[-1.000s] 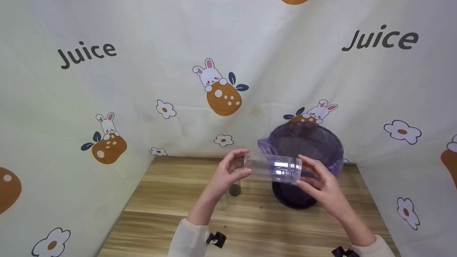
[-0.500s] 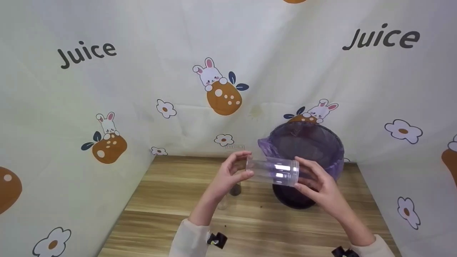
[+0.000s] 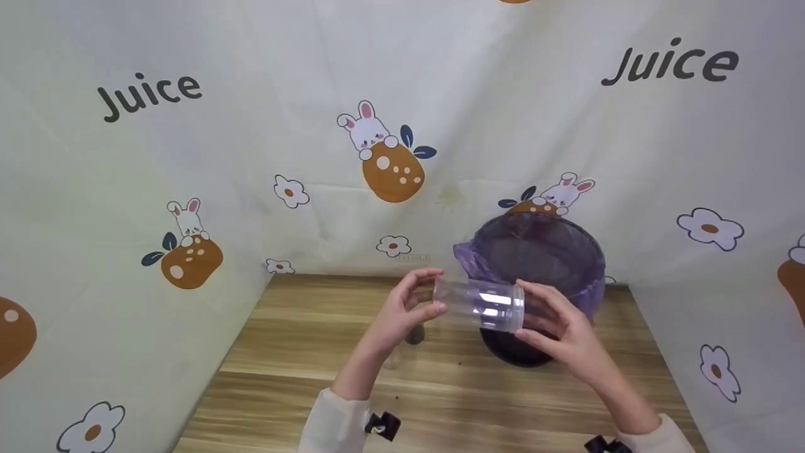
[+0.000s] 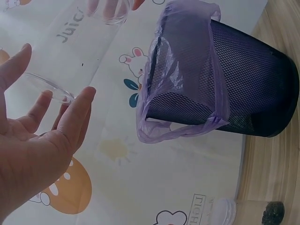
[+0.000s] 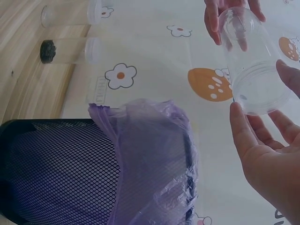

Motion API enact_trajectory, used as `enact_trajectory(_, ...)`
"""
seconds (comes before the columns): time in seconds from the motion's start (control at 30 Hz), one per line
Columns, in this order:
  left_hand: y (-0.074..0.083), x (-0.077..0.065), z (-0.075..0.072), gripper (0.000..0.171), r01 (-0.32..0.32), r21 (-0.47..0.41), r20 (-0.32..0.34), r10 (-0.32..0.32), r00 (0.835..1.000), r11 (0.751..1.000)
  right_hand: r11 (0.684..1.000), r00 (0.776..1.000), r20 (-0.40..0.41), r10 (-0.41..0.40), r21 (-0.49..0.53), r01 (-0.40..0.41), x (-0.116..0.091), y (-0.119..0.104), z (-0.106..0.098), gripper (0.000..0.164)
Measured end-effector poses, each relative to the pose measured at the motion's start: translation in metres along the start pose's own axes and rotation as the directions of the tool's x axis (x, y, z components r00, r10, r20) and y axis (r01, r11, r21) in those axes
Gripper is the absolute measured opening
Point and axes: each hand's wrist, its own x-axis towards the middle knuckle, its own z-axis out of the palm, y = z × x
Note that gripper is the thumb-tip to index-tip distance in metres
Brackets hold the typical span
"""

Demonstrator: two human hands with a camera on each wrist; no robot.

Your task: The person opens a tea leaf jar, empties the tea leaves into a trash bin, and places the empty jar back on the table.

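Observation:
A clear plastic jar (image 3: 475, 305) lies sideways in the air between my two hands, in front of the bin. My left hand (image 3: 402, 308) holds its smooth base end, with the thumb on the near side and fingers behind. At the ringed end, the fingertips and thumb of my right hand (image 3: 563, 324) grip the rim. The right wrist view shows that ringed end (image 5: 262, 89) close up, and nothing shows inside the jar. Behind my left wrist stand two more clear jars, partly hidden in the head view; one jar (image 5: 70, 50) has dark matter at its bottom.
A black mesh bin (image 3: 525, 352) lined with a purple bag (image 4: 187, 65) stands just beyond the held jar. The other small jar (image 5: 70, 14) stands to its left. A printed cloth (image 3: 314, 126) encloses the wooden table (image 3: 283, 377) at the back and sides.
The jar's ringed end has swung slightly down and towards me, the right hand moving with it. The left hand shifted a little to the right. Both hands keep hold of the jar.

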Motion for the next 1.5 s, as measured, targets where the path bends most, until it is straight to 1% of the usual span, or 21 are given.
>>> enact_trajectory(0.3, 0.0, -0.003, 0.0, 0.057, 0.028, 0.003, 0.007, -0.028, 1.0, 1.0, 1.0, 1.0, 0.005, -0.006, -0.009, 0.006, -0.002, 0.002, 0.001, 0.066)
enact_trajectory(0.5, -0.001, -0.004, 0.0, 0.057, 0.037, -0.012, 0.012, -0.037, 0.999, 0.999, 1.0, 1.0, -0.008, -0.008, -0.015, 0.008, -0.001, 0.003, 0.003, 0.065)
enact_trajectory(0.7, -0.004, -0.005, -0.001, 0.058, 0.047, -0.034, 0.02, -0.047, 0.999, 0.998, 0.999, 0.999, -0.016, 0.035, -0.038, -0.036, -0.001, 0.003, 0.003, 0.064)
enact_trajectory(0.93, -0.003, -0.008, 0.0, 0.063, 0.022, -0.034, 0.031, -0.021, 0.999, 0.999, 0.994, 0.995, -0.026, 0.098, -0.047, -0.099, -0.001, 0.0, 0.005, 0.059)
enact_trajectory(1.03, -0.005, -0.008, -0.001, 0.064, 0.022, -0.03, 0.03, -0.021, 0.999, 0.999, 0.991, 0.992, -0.008, 0.128, -0.041, -0.128, -0.001, 0.001, 0.004, 0.054)
enact_trajectory(1.2, -0.011, -0.008, -0.001, 0.063, 0.014, -0.05, 0.045, -0.012, 0.999, 0.999, 0.984, 0.984, 0.041, 0.171, -0.053, -0.168, -0.003, 0.003, 0.0, 0.047)
enact_trajectory(1.27, -0.013, -0.007, -0.001, 0.064, 0.015, -0.061, 0.045, -0.012, 0.999, 0.998, 0.98, 0.98, 0.044, 0.193, -0.051, -0.191, -0.004, 0.003, -0.001, 0.05)
enact_trajectory(1.33, -0.014, -0.007, -0.001, 0.064, 0.017, -0.069, 0.04, -0.014, 0.999, 0.997, 0.979, 0.978, 0.049, 0.203, -0.037, -0.202, -0.004, 0.003, -0.002, 0.057)
enact_trajectory(1.43, -0.015, -0.007, -0.001, 0.064, 0.03, -0.083, 0.026, -0.028, 0.999, 0.996, 0.98, 0.978, 0.075, 0.197, -0.011, -0.196, -0.005, 0.004, -0.004, 0.067)
enact_trajectory(1.5, -0.015, -0.007, 0.0, 0.063, 0.039, -0.092, 0.023, -0.037, 0.999, 0.995, 0.985, 0.98, 0.096, 0.174, -0.004, -0.174, -0.006, 0.004, -0.005, 0.069)
